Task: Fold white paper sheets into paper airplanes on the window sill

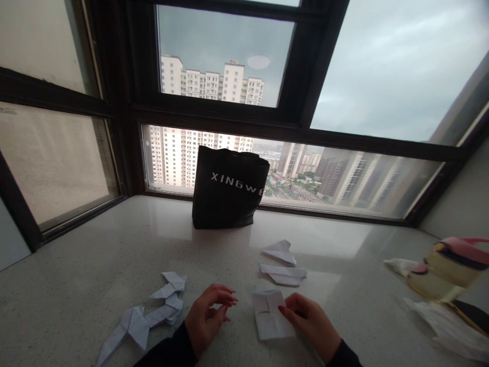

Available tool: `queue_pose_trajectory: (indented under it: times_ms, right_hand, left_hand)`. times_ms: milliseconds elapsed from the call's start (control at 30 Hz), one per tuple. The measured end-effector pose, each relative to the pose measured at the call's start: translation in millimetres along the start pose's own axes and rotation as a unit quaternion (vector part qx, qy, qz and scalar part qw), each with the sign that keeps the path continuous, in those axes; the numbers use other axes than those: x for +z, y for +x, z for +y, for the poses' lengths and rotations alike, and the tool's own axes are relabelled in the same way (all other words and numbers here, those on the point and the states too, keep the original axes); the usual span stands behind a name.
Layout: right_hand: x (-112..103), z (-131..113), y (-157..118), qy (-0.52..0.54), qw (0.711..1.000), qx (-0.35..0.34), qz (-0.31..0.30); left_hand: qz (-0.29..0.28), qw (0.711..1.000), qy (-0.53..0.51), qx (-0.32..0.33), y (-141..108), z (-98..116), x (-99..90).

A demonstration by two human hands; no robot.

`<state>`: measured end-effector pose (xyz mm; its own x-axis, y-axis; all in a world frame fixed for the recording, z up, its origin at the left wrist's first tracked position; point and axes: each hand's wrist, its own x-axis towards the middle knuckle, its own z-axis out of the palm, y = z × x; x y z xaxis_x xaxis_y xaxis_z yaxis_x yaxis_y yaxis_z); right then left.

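A folded white paper piece (272, 321) lies on the speckled white sill (214, 255), with creases and flaps on its top face. My right hand (311, 321) pinches its right edge between thumb and fingers. To the left of that paper, my left hand (210, 316) hovers with fingers curved and apart, holding nothing. Just beyond the held paper sit a folded paper strip (284, 275) and a pointed folded paper (280, 252). Several folded paper shapes lie left of my left hand, among them a large pointed one (132, 326) and a smaller one (173, 282).
A black bag (231, 191) with white letters stands at the back against the window frame (344, 214). On the right are a yellowish bottle with a pink lid (446, 270), crumpled white wrapping (451, 329) and a dark object (473, 313).
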<state>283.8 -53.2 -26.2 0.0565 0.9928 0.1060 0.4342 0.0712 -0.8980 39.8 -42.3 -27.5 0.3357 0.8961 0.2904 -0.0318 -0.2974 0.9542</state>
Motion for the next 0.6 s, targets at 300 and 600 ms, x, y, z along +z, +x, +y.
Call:
queue_pose_trajectory:
  times_ms: [300,600]
  right_hand:
    - [-50,26,7,-0.124,0.991,0.037,0.031]
    - [-46,32,11,-0.311,0.949,-0.004,0.053]
  left_hand:
    - [-0.027,0.999,0.02,0.041,3,-7,-6.8]
    - [-0.035,0.998,0.045,0.04,3,-8,-4.7]
